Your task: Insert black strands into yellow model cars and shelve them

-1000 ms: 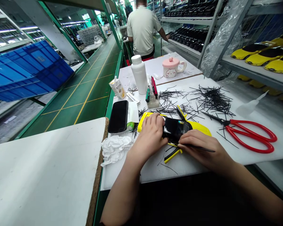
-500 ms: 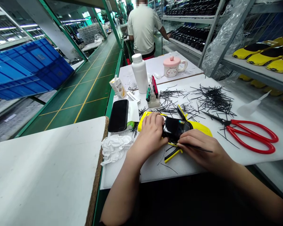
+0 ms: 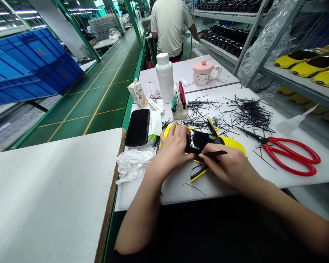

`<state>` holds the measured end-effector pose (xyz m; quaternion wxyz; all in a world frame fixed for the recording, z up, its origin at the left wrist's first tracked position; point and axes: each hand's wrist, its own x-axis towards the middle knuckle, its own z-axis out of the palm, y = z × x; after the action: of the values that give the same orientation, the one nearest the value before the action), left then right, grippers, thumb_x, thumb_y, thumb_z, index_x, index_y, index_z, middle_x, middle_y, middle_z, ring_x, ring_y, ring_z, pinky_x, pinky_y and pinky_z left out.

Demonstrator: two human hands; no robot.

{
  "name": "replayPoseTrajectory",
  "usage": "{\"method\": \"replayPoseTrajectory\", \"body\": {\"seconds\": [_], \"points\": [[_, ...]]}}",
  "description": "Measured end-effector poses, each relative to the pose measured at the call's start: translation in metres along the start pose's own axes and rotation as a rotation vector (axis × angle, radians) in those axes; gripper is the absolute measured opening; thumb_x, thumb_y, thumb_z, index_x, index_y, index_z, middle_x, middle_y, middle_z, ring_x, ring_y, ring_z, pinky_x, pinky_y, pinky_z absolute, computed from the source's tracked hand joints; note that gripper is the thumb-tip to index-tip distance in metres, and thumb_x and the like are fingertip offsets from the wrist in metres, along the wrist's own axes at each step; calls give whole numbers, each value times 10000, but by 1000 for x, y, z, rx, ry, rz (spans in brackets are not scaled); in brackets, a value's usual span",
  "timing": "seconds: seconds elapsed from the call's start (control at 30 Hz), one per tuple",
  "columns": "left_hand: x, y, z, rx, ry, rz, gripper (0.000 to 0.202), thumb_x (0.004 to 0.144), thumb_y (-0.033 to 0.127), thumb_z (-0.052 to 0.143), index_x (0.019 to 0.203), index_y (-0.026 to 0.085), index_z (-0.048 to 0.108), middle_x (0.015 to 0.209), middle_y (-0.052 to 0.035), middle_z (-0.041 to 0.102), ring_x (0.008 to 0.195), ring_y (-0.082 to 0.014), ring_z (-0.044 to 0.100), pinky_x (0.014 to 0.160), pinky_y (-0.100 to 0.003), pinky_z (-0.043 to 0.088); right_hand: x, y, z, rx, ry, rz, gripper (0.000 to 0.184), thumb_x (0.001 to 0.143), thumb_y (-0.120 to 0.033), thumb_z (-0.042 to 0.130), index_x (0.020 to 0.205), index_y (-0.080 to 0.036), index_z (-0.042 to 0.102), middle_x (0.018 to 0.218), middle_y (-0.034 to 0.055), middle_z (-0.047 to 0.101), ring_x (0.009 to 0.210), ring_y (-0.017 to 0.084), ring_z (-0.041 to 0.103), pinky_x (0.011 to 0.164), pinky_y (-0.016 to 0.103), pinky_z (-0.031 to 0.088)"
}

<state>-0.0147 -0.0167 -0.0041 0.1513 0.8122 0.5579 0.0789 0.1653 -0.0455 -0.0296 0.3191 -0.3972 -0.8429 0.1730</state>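
A yellow model car with a black roof lies on the white table between my hands, its doors swung out on both sides. My left hand is closed over one end of the body, fingers on the far side and thumb near the roof. Between the thumb and fingers of my right hand is a slim black tool. Its working tip is hidden at the near edge of the black roof. Red-handled scissors lie to the right, blades partly apart.
Black thin strips are scattered beyond the car. A phone, crumpled tissue, drink carton, white bottle, pen holder and lidded mug stand or lie around. A person sits ahead; shelves hold cars.
My right hand has shifted slightly left along the roof edge, and the black tool has turned so its rear end points more upward. My left hand stays on the car. The view has tilted slightly down.
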Motion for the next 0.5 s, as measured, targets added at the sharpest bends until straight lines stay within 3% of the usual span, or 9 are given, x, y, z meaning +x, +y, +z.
{"method": "replayPoseTrajectory", "body": {"seconds": [0.17, 0.5], "points": [[-1, -5, 3, 8, 34, 46, 465, 738, 297, 641, 1118, 183, 398, 1291, -140, 462, 1332, -347, 318, 1019, -553, 300, -5, 2, 0, 45, 31, 34, 102, 909, -174, 498, 824, -208, 544, 680, 8, 593, 604, 154, 562, 564, 260, 419], [-1, 0, -1, -39, -56, 9, 533, 730, 323, 675, 1159, 180, 394, 1356, -143, 443, 1419, -336, 192, 1102, -571, 201, -12, 1, -7, 123, 13, 74, 88, 907, -188, 521, 834, -225, 553, 692, -3, 586, 613, 139, 553, 572, 267, 430]]}}
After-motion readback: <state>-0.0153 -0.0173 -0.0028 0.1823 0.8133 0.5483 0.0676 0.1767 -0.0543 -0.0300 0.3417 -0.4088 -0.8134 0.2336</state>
